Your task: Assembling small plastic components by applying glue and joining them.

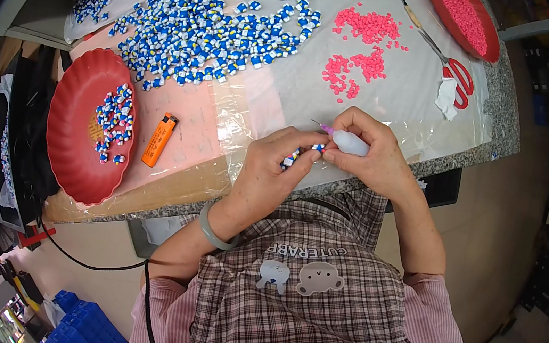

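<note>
Near the table's front edge, my left hand (267, 170) pinches a small blue-and-white piece (318, 147) between thumb and forefinger. More blue-and-white pieces (289, 159) are tucked in its curled fingers. Close beside it, my right hand (381, 160) is closed around a small white squeeze bottle (351, 143) with a thin needle tip on a purple base. The needle points left, just above the pinched piece. Beyond my hands lie loose small pink pieces (369, 25) in clusters on the plastic-covered tabletop. A large spread of blue-and-white pieces (202, 35) covers the back left.
A red scalloped dish (70, 150) with some blue-and-white pieces stands at left, an orange lighter (160, 140) beside it. Red-handled scissors (466, 79), a wooden-handled pointed tool (412, 15) and crumpled white paper (447, 97) lie at right. A red bowl (493, 51) holds pink pieces.
</note>
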Demonstrator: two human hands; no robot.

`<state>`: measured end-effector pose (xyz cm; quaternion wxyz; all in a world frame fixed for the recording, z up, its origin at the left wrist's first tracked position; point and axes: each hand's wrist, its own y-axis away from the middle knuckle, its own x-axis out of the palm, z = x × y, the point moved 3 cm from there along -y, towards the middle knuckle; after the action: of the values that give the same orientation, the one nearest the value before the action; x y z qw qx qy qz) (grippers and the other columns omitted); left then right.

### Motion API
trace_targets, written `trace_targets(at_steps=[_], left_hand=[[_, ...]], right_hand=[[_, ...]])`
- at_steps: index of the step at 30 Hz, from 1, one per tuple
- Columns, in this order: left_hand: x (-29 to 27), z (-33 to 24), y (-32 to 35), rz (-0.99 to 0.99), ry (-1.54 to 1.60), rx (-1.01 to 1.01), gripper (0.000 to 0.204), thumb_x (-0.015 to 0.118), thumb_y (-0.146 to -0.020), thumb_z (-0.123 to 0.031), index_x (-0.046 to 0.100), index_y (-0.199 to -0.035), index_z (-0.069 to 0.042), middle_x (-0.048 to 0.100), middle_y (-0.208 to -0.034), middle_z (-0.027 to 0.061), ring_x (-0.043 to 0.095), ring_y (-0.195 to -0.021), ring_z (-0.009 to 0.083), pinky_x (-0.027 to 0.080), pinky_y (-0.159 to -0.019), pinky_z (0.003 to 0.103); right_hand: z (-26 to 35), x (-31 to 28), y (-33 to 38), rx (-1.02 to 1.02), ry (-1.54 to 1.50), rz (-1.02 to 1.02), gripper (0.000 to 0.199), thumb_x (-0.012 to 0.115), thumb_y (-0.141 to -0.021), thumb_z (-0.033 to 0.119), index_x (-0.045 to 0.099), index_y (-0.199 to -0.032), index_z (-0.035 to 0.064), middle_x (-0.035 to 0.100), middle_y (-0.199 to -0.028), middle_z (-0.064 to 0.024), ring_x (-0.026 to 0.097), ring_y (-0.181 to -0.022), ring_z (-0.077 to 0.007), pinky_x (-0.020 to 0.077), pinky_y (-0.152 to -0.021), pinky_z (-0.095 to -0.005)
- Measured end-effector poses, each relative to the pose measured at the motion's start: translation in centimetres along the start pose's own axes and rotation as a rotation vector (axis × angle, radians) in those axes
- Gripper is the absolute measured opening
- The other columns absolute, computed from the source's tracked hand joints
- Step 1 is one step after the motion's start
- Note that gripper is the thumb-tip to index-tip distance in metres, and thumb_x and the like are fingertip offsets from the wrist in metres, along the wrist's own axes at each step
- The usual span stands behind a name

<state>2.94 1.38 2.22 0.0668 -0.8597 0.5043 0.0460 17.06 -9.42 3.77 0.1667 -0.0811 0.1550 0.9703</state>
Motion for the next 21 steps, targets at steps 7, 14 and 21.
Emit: trace_targets(at_steps=[7,14,21], left_hand=[[0.3,0.0,0.0,0.002,-0.022,0.008,0.018,0.062,-0.088,-0.003,0.068,-0.105,-0.001,0.069,-0.092,0.0111,0.065,-0.082,0.0172,0.049,-0.073,0.028],[0.4,0.1,0.1,-0.014,-0.059,0.051,0.018,0.065,-0.085,-0.002,0.067,-0.103,-0.002,0.07,-0.095,0.0123,0.068,-0.082,0.0231,0.052,-0.07,0.031],[-0.5,0.8,0.0,0.0,0.06,-0.015,0.018,0.064,-0.09,-0.005,0.068,-0.107,-0.001,0.07,-0.093,0.0079,0.063,-0.082,0.0126,0.048,-0.073,0.025]], right_hand=[[-0.7,-0.1,-0.2,-0.006,-0.088,0.019,0.025,0.072,-0.081,0.002,0.055,-0.098,0.0025,0.059,-0.089,0.0005,0.056,-0.082,-0.0055,0.0469,-0.072,-0.022],[-0.6,-0.2,-0.2,-0.019,-0.009,-0.027,0.028,0.076,-0.079,0.004,0.056,-0.098,0.0051,0.059,-0.084,0.0017,0.054,-0.074,-0.0044,0.0448,-0.064,-0.0204],[-0.8,0.3,-0.8,-0.063,-0.048,-0.131,0.031,0.078,-0.075,0.004,0.056,-0.096,0.0074,0.058,-0.076,0.0027,0.051,-0.064,-0.0034,0.0408,-0.054,-0.0196]])
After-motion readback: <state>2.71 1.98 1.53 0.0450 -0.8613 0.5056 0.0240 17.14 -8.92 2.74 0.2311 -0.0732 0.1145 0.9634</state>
